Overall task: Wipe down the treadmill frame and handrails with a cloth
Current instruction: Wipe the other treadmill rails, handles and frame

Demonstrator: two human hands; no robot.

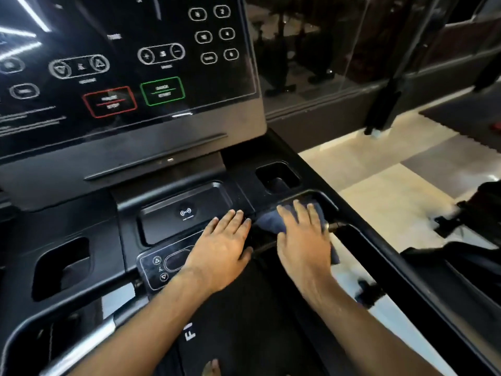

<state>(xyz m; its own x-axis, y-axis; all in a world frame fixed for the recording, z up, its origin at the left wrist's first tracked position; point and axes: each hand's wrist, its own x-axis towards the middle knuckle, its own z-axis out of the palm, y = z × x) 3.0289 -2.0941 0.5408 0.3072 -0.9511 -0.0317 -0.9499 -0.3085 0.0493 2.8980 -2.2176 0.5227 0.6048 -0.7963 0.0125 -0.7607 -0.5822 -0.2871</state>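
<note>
A dark blue cloth [267, 221] lies on the black treadmill console frame [244, 169], just below the right cup holder. My right hand [305, 240] presses flat on the cloth with straight fingers, hiding most of it. My left hand [221, 249] rests flat beside it, on the edge of the phone tray [173, 215] and the small button panel [160, 267]. The right handrail [379, 256] runs from the cloth toward the lower right. A silver-tipped left handrail [89, 340] shows at the lower left.
The glossy control screen [130, 63] with red and green buttons rises behind the hands. A left cup holder [61, 267] and a right cup holder [276, 176] are sunk into the frame. The belt [238, 321] lies below. Other gym machines [471, 234] stand on the tiled floor to the right.
</note>
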